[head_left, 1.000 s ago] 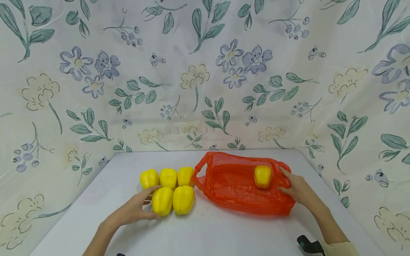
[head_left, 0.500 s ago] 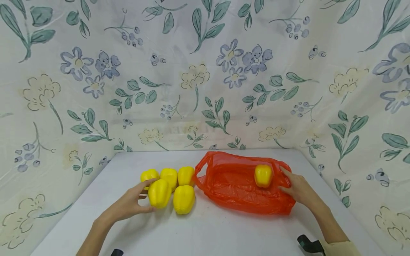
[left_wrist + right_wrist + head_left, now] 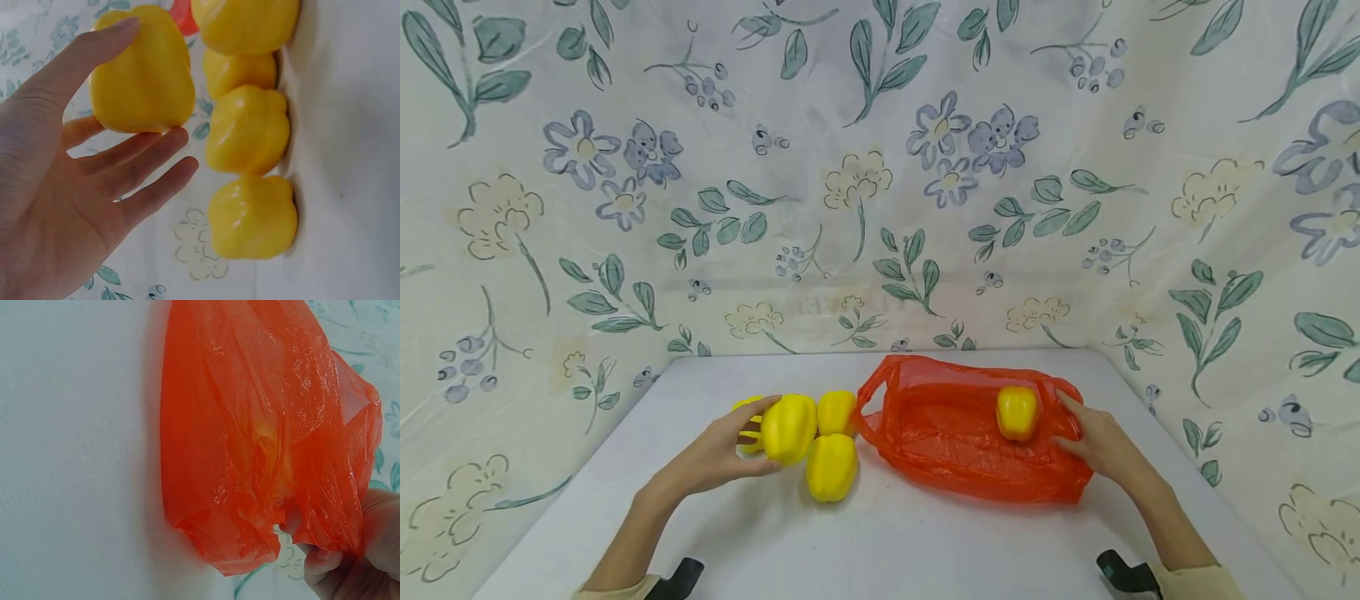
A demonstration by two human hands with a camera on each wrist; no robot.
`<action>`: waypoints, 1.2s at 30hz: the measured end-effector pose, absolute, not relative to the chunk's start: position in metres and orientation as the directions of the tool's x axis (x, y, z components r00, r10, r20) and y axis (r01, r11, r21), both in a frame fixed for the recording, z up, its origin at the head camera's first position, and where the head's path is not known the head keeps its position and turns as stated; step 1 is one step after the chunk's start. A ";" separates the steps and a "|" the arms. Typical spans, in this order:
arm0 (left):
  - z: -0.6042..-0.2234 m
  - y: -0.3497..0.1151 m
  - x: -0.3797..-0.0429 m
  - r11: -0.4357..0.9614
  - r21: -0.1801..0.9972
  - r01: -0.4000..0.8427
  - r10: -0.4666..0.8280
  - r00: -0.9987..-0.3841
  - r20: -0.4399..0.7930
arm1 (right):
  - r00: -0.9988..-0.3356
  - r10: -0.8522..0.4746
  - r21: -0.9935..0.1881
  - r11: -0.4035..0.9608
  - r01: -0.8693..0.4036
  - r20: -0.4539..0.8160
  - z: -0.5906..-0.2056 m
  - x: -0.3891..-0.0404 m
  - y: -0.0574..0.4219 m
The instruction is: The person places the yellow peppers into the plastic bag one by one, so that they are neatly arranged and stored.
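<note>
In the head view my left hand pinches a yellow bell pepper between thumb and fingers. The left wrist view shows this pepper raised off the table. Other yellow bell peppers stand beside and behind it, some partly hidden by the hand and the held pepper. To the right lies a red plastic bag, its handle loop toward the peppers. One yellow bell pepper is at the bag's right part. My right hand grips the bag's right end; the right wrist view shows thin red plastic bunched at the fingers.
The white table carries all of this. A curtain with leaves and flowers hangs behind and along the sides. Black wrist devices show at the lower edge near both forearms.
My left hand has lifted the front-left bell pepper off the table and brought it up, back and slightly right, over the back row. The right hand and bag stay in place.
</note>
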State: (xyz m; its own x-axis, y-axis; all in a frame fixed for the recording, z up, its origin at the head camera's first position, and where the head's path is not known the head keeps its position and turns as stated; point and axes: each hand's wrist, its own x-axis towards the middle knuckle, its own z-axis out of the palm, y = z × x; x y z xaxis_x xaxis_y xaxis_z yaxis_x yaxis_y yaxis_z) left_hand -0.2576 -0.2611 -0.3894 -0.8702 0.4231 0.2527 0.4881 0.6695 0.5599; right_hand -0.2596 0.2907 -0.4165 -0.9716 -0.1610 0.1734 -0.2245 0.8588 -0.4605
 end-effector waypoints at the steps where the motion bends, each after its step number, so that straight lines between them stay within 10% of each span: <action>1: -0.388 -0.258 -0.259 0.663 0.565 0.491 0.430 -0.868 0.250 | -0.972 -0.161 -0.461 0.859 -0.224 0.172 -0.416 -0.260 0.291; 36: -0.368 -0.160 -0.296 0.540 0.619 0.570 0.637 -0.758 0.142 | -0.974 -0.154 -0.473 0.854 -0.217 0.168 -0.413 -0.257 0.290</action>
State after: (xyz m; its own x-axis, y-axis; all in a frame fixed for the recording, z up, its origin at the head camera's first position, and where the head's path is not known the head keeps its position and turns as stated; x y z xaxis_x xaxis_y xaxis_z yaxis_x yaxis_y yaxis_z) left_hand -0.2955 -0.1600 -0.3679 -0.7577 0.6369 0.1423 0.5703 0.5403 0.6187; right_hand -0.2574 0.2905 -0.4131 -0.9737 -0.1538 0.1683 -0.2167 0.8540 -0.4729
